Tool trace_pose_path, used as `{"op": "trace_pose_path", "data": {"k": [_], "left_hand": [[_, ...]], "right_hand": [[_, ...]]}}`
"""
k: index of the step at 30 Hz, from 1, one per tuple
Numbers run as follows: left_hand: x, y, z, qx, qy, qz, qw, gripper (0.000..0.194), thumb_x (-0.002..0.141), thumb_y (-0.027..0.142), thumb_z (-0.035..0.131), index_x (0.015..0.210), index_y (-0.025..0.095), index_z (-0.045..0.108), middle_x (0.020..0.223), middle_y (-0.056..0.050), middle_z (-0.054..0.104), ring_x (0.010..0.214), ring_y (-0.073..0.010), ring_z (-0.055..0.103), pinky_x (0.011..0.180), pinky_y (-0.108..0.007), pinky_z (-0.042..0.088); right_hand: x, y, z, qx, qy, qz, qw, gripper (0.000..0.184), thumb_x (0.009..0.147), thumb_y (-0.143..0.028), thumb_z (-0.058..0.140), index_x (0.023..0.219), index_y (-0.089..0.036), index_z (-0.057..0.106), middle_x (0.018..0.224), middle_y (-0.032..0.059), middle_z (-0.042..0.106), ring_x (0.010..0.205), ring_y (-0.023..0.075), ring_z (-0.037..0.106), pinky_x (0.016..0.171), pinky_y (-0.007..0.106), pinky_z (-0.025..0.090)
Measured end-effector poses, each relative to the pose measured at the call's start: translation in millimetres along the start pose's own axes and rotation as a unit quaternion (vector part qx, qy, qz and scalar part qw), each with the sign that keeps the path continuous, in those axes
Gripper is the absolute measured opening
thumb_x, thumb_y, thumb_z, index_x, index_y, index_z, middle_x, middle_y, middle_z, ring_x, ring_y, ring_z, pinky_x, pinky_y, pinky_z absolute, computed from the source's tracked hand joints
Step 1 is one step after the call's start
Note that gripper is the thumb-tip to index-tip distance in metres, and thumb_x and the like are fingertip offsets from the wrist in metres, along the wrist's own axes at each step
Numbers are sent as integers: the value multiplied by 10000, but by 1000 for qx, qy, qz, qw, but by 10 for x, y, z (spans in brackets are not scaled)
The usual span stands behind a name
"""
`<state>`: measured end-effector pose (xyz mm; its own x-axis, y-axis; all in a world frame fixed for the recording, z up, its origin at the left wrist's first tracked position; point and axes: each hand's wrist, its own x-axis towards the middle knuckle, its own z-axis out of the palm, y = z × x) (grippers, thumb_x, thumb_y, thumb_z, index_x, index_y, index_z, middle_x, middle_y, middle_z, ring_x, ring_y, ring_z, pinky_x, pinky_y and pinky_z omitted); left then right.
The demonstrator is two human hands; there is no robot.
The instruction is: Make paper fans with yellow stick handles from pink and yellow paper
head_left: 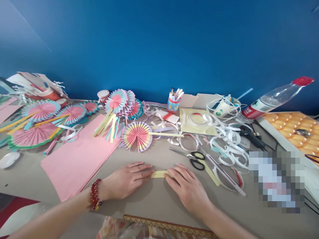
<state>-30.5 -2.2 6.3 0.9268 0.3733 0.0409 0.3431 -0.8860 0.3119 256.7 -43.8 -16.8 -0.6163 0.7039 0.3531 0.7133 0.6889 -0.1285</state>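
Flatly, both hands' fingers (pixel 143 174) press a yellow strip (pixel 159 174), table (pixel 149 207) bare nearer the body.

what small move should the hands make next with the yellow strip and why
Probably press down with the left hand and smooth the yellow strip outward with the right hand: the fingers of both lie over it, and a faint lengthwise line, perhaps a fold, shows in the stretch between them.

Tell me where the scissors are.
In the head view, the scissors lie right of centre, just beyond the right hand, pointing left.
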Motion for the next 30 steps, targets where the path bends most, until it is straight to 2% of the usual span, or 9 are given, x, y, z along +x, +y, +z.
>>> {"op": "trace_pose_path", "data": {"k": [3,5,7,11,15,19,22,27,30], "left_hand": [[-8,-11,7,-13,-5,-12,1000,517,939,111,478,1447,210,466,1511,-66,465,1437,-211,366,1219,-415,283],[-13,-14,12,-17,-6,-20,1000,535,943,125,484,1467,221,441,1508,-71,468,1429,-217,381,1215,-417,288],[-19,-13,16,-19,-7,-22,1000,544,948,145,493,1481,227,420,1509,-72,466,1431,-220,378,1213,-420,288],[-35,-7,14,-16,-8,-20,1000,555,960,171,492,1502,217,379,1530,-71,436,1445,-221,352,1217,-430,271],[-51,-17,14,-17,-11,-12,1000,566,953,187,494,1505,198,370,1546,-74,410,1456,-233,329,1216,-434,266],[-58,-36,20,-15,-36,-18,999,587,959,189,469,1528,196,322,1562,-72,383,1471,-226,293,1226,-416,235],[-59,-42,23,-25,-34,-20,999,603,967,189,467,1542,208,286,1557,-70,391,1470,-221,296,1228,-419,228],[-58,-47,29,-32,-10,-16,999,571,970,206,496,1519,221,336,1534,-66,432,1460,-217,320,1223,-408,247],[-47,-52,46,-24,4,-8,1000,526,977,206,501,1488,222,382,1508,-60,471,1452,-214,337,1216,-406,265]], "right_hand": [[38,-94,-2,9,-24,3,1000,302,907,-242,633,1208,-223,636,1106,54,681,1069,227,578,1102,403,363],[88,-154,-10,11,-34,5,999,403,876,-399,687,1245,-254,617,1101,52,678,1063,241,577,1080,411,379],[131,-193,-18,14,-43,9,999,479,838,-477,717,1259,-277,610,1087,43,678,1055,246,573,1064,414,386],[113,-184,-42,18,-39,34,999,388,857,-415,706,1219,-296,632,1108,23,680,1063,240,560,1076,417,354],[-22,-84,-115,15,-24,73,997,256,929,-319,607,1179,-310,658,1122,15,681,1063,236,553,1076,435,331],[-168,38,-221,7,-14,82,996,261,974,-276,510,1176,-299,674,1165,23,678,1048,230,562,1046,440,356],[-282,115,-280,0,5,98,995,269,974,-254,497,1159,-284,689,1173,35,682,1048,231,571,1031,442,375],[-379,186,-365,-14,43,141,989,224,959,-221,526,1088,-243,708,1122,60,685,1028,243,584,1030,454,386],[-266,159,-352,-20,56,123,991,204,958,-204,534,1093,-209,688,1105,78,675,1066,254,565,1008,428,402]]}}
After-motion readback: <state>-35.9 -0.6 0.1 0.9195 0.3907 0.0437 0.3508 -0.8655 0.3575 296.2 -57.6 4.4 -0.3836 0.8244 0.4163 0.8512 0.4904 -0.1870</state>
